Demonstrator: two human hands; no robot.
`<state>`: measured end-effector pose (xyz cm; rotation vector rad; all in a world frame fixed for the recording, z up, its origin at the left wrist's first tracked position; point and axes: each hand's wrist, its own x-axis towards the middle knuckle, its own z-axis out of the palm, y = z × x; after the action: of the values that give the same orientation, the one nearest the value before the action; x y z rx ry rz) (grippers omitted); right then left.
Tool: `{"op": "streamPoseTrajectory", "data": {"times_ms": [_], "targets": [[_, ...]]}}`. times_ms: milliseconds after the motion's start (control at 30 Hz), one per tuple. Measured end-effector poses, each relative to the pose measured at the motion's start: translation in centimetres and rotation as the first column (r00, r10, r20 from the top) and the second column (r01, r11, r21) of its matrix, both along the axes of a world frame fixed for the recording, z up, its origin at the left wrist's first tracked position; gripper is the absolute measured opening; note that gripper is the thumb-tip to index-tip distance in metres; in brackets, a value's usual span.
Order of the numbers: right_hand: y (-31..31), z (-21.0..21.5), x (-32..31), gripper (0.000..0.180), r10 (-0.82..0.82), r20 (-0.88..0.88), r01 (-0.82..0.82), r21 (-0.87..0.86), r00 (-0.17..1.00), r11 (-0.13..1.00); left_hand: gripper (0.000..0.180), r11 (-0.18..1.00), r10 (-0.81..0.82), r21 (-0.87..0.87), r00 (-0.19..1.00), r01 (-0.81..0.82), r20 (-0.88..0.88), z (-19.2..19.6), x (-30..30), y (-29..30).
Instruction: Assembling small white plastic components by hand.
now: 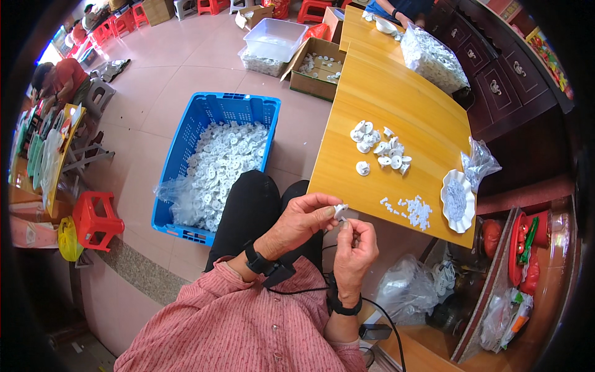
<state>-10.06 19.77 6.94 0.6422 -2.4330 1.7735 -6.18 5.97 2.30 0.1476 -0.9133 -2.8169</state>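
Over my lap, my left hand [300,218] pinches a small round white plastic part [340,211] between thumb and fingers. Close against its underside, my right hand [354,249] is closed in a pinch; whatever it grips is too small to make out. On the yellow wooden table [347,142] to the right lies a loose group of white disc-shaped plastic parts with stems [394,152]. Nearer me on that table is a scatter of tiny pale plastic pegs [419,212]. A white scalloped dish [449,193] beside them holds more of these pegs.
A blue crate [271,118] full of white parts stands on the floor before my left knee. Beyond are a cardboard box [310,84] and a clear tub [276,38]. A bulging clear bag [434,59] sits near another person's hand [404,20]. A red stool [98,217] stands left.
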Motion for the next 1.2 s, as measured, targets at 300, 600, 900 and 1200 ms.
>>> {"op": "streamPoseTrajectory", "data": {"times_ms": [300,600,900,1200], "targets": [[0.2,-0.3,0.3,0.005,-0.001,0.009,0.001,-0.033,1.000,0.999,0.026,0.994,-0.023,0.110,0.999,0.026,-0.024,0.0,0.1,0.0],[0.1,0.3,0.4,0.013,0.040,0.246,-0.006,-0.137,0.968,0.991,0.026,0.973,-0.085,0.215,0.996,0.087,-0.021,-0.1,0.4,-0.1],[1.3,0.3,-1.2,0.024,0.652,0.596,0.152,-0.781,0.468,0.605,0.026,0.975,-0.084,0.203,0.996,0.088,-0.029,-0.3,0.5,0.1],[0.1,0.5,0.5,0.014,0.209,0.527,0.084,-0.479,0.824,0.874,0.025,0.977,-0.085,0.195,0.996,0.089,-0.031,-0.1,0.4,0.2]]}}
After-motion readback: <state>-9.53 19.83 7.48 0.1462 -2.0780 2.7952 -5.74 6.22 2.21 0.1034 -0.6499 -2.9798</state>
